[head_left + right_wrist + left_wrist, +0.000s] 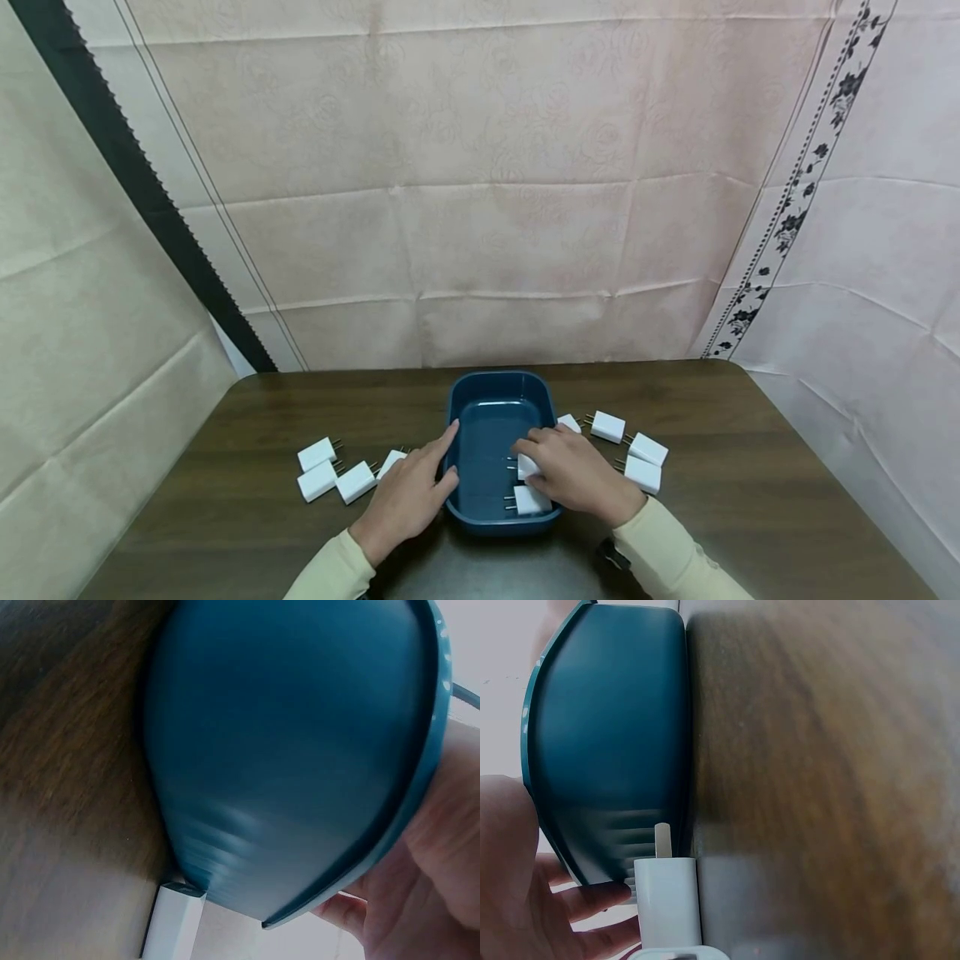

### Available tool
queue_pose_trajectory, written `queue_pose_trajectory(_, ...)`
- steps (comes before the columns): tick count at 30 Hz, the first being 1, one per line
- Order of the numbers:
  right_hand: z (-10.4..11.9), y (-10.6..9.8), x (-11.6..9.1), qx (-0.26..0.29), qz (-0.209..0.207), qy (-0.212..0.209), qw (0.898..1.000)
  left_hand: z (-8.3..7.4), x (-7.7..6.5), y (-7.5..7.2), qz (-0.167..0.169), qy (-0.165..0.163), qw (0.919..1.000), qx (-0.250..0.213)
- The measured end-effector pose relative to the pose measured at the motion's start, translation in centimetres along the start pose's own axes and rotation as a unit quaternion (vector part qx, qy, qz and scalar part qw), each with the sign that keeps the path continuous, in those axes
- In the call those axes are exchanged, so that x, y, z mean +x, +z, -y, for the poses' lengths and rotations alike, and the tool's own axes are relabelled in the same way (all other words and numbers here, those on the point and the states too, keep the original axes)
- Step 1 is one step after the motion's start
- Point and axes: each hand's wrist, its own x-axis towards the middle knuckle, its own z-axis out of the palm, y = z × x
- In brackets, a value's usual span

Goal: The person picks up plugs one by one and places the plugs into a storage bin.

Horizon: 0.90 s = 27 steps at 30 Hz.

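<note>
A blue rectangular tray stands on the table. Inside, along its right side, lies a white charger plug with its prongs pointing left. Just beyond that one, my right hand pinches a second charger plug, partly covered by the fingers. My left hand touches the tray's left rim, its index finger stretched forward and the thumb apart. In the left wrist view, a charger plug stands close to the tray's outer wall. The right wrist view hides the pinched plug behind the tray wall.
Several white charger plugs lie left of the tray, one partly behind the left hand. Several more plugs lie to the right, beyond the right hand. The brown wooden table ends at a pale cloth backdrop.
</note>
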Motion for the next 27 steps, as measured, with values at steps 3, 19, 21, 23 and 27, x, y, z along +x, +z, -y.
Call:
queue_pose_trajectory(3,0.06,0.0,0.13,-0.006,0.003,0.002,1.0,-0.02,0.01,-0.04,0.001,0.001,1.0,-0.002)
queue_pose_trajectory(19,0.16,0.38,0.65,-0.007,0.023,0.009,1.0,-0.06,-0.05,-0.09,0.004,-0.001,1.0,0.0)
queue_pose_trajectory(21,0.16,0.43,0.74,-0.006,0.028,0.013,1.0,-0.05,-0.03,-0.1,0.005,-0.002,1.0,-0.001)
queue_pose_trajectory(23,0.15,0.49,0.81,-0.004,0.032,0.015,0.999,-0.04,0.0,-0.09,0.005,-0.002,1.0,-0.002)
queue_pose_trajectory(27,0.13,0.53,0.92,-0.001,0.035,0.018,0.999,-0.02,0.01,-0.06,0.005,-0.002,1.0,-0.003)
